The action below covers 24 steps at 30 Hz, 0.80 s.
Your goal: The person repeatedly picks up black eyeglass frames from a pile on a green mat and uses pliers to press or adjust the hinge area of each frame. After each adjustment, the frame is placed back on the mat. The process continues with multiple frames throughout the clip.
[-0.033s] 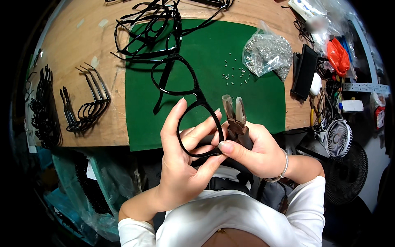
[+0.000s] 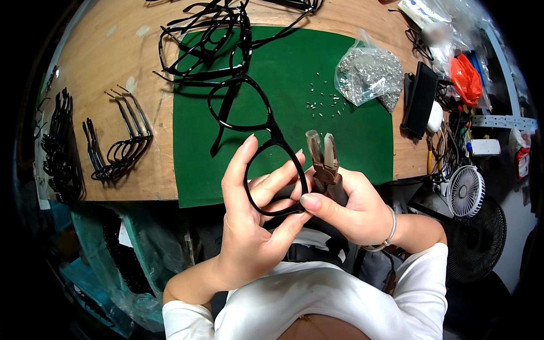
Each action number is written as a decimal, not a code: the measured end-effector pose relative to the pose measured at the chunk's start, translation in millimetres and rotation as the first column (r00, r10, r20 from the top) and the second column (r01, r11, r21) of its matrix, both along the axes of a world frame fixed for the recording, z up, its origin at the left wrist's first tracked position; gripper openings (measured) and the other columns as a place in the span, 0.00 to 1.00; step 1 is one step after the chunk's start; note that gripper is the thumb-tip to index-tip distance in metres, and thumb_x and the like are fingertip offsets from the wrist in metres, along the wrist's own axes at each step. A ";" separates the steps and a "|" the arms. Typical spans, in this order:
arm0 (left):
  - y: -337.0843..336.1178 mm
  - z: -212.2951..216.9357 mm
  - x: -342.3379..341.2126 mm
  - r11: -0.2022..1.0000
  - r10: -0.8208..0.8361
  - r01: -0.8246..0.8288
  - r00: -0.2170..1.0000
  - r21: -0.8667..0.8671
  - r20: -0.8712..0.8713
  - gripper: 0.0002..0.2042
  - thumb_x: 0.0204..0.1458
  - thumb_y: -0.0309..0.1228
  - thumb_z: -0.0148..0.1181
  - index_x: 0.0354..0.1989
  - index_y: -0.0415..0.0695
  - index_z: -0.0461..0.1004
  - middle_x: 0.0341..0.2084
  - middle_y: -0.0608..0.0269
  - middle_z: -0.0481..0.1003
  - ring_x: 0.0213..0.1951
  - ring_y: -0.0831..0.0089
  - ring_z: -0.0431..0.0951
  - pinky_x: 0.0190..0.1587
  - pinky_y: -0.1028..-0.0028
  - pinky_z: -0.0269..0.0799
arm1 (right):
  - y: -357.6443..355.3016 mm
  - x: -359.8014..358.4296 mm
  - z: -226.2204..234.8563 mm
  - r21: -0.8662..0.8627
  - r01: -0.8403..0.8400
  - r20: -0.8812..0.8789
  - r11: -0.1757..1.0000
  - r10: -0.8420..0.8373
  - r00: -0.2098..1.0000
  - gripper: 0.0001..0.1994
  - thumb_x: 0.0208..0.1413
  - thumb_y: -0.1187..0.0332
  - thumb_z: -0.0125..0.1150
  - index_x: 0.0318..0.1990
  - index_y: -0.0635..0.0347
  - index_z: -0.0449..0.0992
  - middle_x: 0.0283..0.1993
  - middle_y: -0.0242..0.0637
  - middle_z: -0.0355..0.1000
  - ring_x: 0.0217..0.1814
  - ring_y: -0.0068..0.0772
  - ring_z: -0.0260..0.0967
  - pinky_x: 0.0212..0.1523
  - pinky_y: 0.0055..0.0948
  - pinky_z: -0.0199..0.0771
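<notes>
My left hand (image 2: 242, 229) is closed on a black eyeglass frame (image 2: 275, 134), its fingers around the nearer rim. The frame is held tilted over the near edge of the green mat (image 2: 198, 164), with its far rim reaching toward the pile. In my right hand (image 2: 360, 209) is a pair of pliers (image 2: 325, 169), jaws up and parted. My right thumb and fingertips also pinch the frame's near end, beside my left thumb. Several small metal pieces (image 2: 320, 105) lie scattered on the mat, close to a clear bag (image 2: 368, 73) full of similar pieces.
Black eyeglass frames (image 2: 247, 42) are heaped at the mat's far left. More frames stand in rows (image 2: 122, 153) along the table's left. On the right are a black phone-like device (image 2: 419, 99), tangled cables and a white fan (image 2: 466, 191). Plastic-wrapped teal crates (image 2: 139, 243) sit below left.
</notes>
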State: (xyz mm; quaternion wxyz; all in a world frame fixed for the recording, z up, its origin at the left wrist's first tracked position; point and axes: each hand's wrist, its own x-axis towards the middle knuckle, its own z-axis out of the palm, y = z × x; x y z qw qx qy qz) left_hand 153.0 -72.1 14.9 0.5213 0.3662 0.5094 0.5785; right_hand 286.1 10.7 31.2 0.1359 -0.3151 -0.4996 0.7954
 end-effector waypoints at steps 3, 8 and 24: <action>-1.4 0.5 -1.9 1.000 0.010 -0.009 0.999 -0.027 0.054 0.42 0.39 0.13 0.56 0.58 0.38 0.32 0.50 0.49 0.63 0.43 0.71 0.69 0.47 0.71 0.69 | -0.3 -3.0 -1.2 -0.032 -0.003 -0.001 0.999 0.003 1.000 0.08 0.54 0.67 0.51 0.34 0.63 0.65 0.32 0.28 0.64 0.34 0.15 0.59 0.38 0.18 0.62; -4.8 4.5 -8.7 1.000 -0.006 0.001 0.987 0.031 0.163 0.43 0.41 0.14 0.56 0.59 0.46 0.32 0.51 0.46 0.62 0.48 0.65 0.68 0.47 0.69 0.70 | 14.8 -6.8 8.0 -0.366 -0.163 -0.071 0.916 0.147 0.987 0.09 0.54 0.64 0.52 0.33 0.60 0.65 0.30 0.26 0.63 0.32 0.15 0.58 0.35 0.17 0.61; -5.8 2.0 -9.2 0.997 -0.068 0.068 0.998 -0.019 0.019 0.42 0.40 0.13 0.55 0.59 0.45 0.32 0.49 0.48 0.64 0.48 0.65 0.68 0.48 0.69 0.69 | -2.4 -3.2 0.7 0.149 -0.004 -0.001 0.989 0.005 1.000 0.07 0.54 0.69 0.51 0.34 0.64 0.65 0.30 0.26 0.63 0.32 0.14 0.58 0.34 0.18 0.62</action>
